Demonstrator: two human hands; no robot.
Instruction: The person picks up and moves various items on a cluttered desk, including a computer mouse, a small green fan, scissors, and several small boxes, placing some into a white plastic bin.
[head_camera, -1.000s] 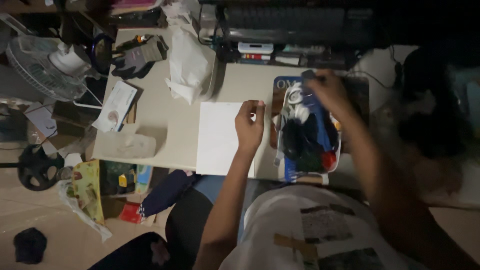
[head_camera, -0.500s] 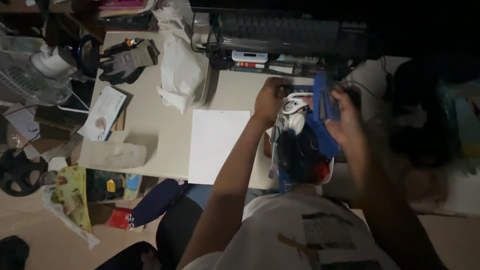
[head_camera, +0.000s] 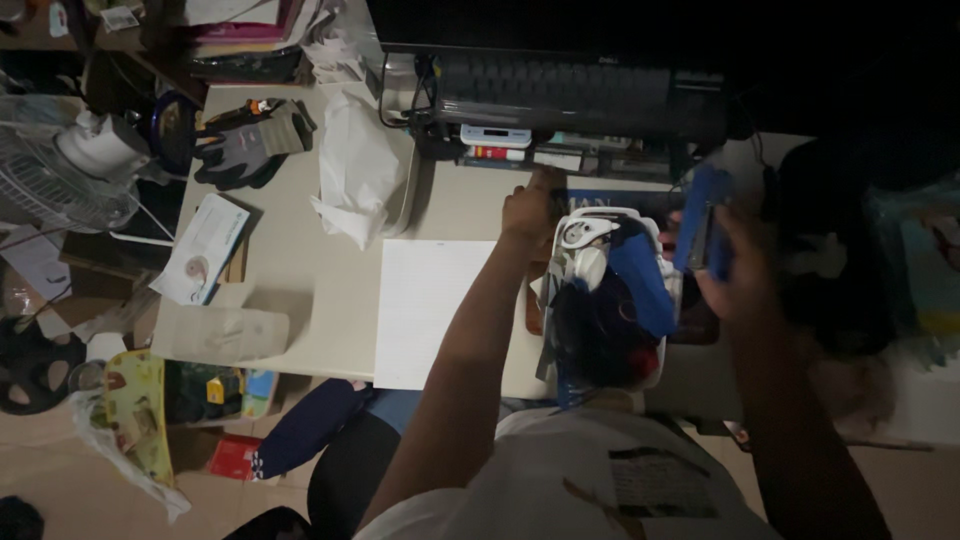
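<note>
Lifted blue tool (head_camera: 703, 222) out right of basket (head_camera: 655, 300) since earlier frame.
Right hand (head_camera: 735, 275) gripping tool, held above desk edge; left hand (head_camera: 528, 208) curled at basket's far rim, beside paper (head_camera: 430, 310).

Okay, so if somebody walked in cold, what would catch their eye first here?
Probably the right hand lifting a blue tool off to the right of a crammed white basket, while the left hand rests at the basket's far left corner. Next, the blank white sheet on the beige desk, left of the basket.
</note>
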